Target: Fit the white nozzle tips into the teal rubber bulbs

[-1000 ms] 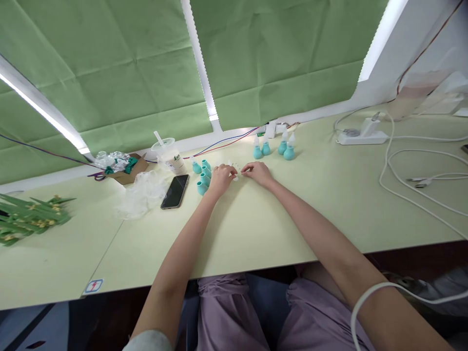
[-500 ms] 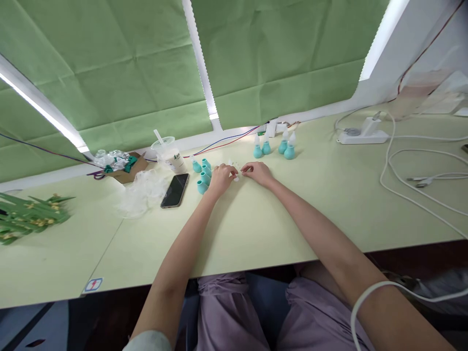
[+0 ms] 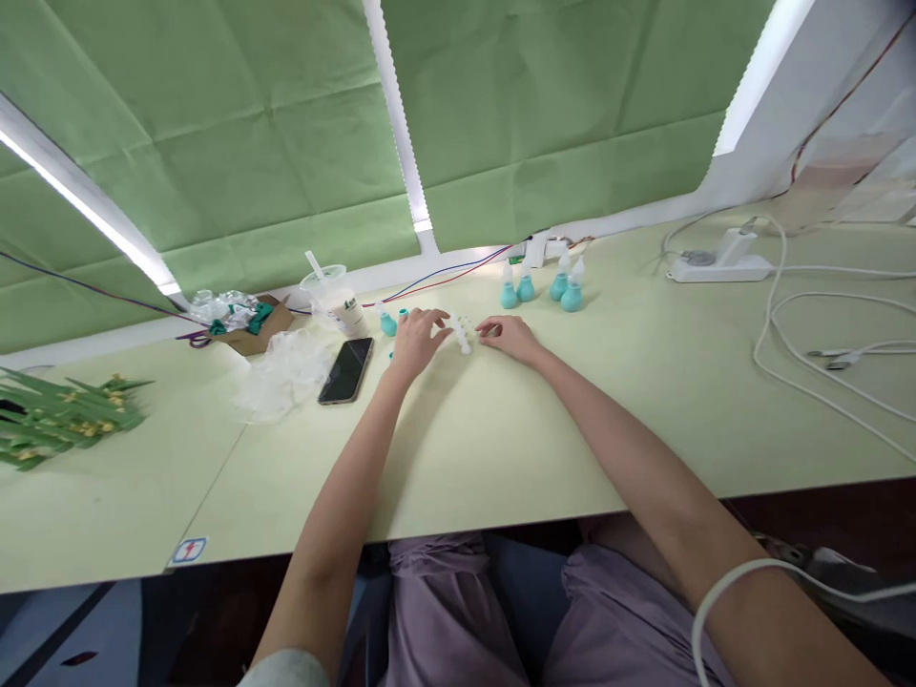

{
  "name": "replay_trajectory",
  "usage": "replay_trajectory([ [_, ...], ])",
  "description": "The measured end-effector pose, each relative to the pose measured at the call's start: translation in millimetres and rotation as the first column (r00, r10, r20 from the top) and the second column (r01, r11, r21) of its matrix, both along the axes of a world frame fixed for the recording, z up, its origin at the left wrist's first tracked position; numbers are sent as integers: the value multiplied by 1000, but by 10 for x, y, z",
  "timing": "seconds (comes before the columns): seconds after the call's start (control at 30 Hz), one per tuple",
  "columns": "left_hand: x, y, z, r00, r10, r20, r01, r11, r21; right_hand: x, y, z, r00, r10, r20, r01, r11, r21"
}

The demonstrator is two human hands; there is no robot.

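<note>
Small white plastic pieces lie in a cluster on the table between my hands. My left hand is over the turquoise bulbs to the left, thumb and fingers apart; it hides most of those bulbs, and I cannot tell whether it touches one. Just right of the white pieces, my right hand has its fingertips drawn together; whatever is in them is too small to make out. A turquoise bulb with a clear tip stands beyond my left hand. Several turquoise bulbs with whitish tips stand upright farther back on the right.
Left of my hands are a black phone, a crumpled clear plastic bag, a drink cup with a straw and a cardboard box. A power strip and loose white cables occupy the right side.
My left hand has moved left from the white pieces to the turquoise bulbs, and its thumb and fingers have spread. My right hand has stayed nearly in place.
</note>
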State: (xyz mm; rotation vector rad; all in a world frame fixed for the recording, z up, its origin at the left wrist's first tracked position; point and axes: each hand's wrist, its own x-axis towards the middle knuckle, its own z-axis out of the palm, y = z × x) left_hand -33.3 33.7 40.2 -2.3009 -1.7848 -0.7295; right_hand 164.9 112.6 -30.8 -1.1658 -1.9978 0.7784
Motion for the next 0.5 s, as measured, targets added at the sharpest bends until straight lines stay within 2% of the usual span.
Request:
replay_trajectory([
  [0.07, -214, -33, 129, 992, 57, 109, -72, 989, 133, 22, 15, -19, 998, 20, -53, -21, 1000, -15],
  [0.17, -613, -59, 276, 935, 198, 295, -284, 915, 287, 37, 32, -46, 993, 32, -110, -33, 999, -15],
  [0.27, -981, -42, 300, 849, 322, 418, -450, 855, 256, 28, 37, -58, 994, 4, -108, -4, 1000, -4],
  [0.33, -1147, 1, 247, 840, 347, 417, -457, 867, 197, 15, 35, -58, 995, -12, -95, 11, 1000, -6],
  [0.5, -1255, 232, 5, 912, 250, 324, -288, 955, 71, -6, 24, -42, 996, -8, -90, 9, 1000, 6],
])
